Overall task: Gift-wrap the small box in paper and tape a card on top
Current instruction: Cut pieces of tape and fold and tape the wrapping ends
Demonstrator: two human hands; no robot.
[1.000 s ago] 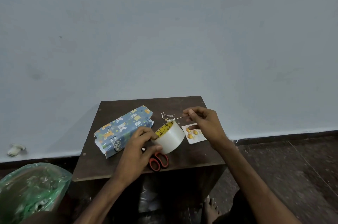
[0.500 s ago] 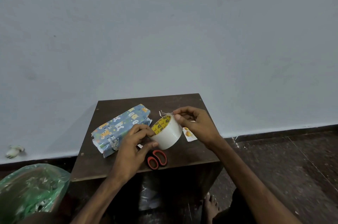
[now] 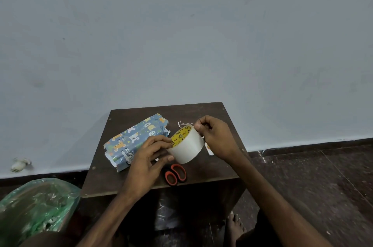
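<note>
A box wrapped in blue animal-print paper (image 3: 135,140) lies at the left of a small dark wooden table (image 3: 201,113). My left hand (image 3: 150,158) grips a wide roll of tape (image 3: 188,147) with a yellow core, held above the table's middle. My right hand (image 3: 215,135) is at the roll's far right side, fingers curled and pinching at its edge, where thin frayed strands stick up. A white card (image 3: 209,148) with orange marks lies on the table, mostly hidden under my right hand.
Red-handled scissors (image 3: 175,174) lie near the table's front edge, just below the roll. A bin lined with a green plastic bag (image 3: 34,206) stands on the floor at the left. A bare foot (image 3: 235,226) shows below the table. A pale wall rises behind.
My right hand came back from the card side to the roll and now pinches at its edge. The roll has lifted and tilted slightly in my left hand.
</note>
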